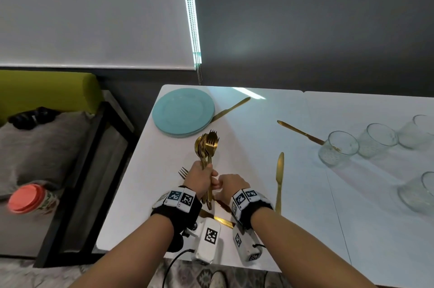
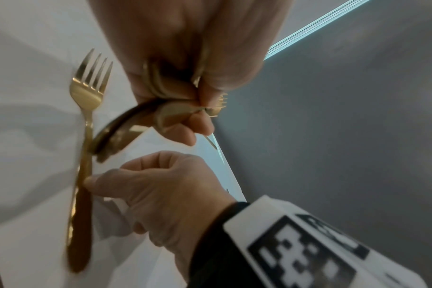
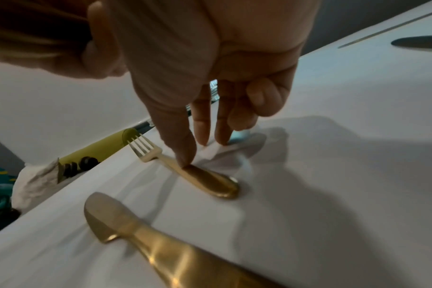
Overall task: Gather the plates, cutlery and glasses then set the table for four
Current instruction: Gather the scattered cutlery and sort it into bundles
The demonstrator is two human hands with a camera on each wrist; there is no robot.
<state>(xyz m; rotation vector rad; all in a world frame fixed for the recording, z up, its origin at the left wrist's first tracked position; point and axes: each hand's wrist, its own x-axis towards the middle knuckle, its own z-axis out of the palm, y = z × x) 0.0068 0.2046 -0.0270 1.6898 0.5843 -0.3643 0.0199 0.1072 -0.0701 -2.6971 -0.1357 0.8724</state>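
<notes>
Leftmost, the left hand grips a bundle of gold cutlery upright above the table, tines and bowls pointing away. Beside it, the right hand presses its thumb tip on a flat-lying fork; fingers loosely spread.

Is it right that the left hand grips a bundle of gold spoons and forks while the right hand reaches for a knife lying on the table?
Not quite. The left hand does grip the bundle of gold spoons and forks, but the right hand reaches for a fork, not a knife. The right wrist view shows its thumb on the fork's handle; the knife lies untouched nearby on the table.
</notes>
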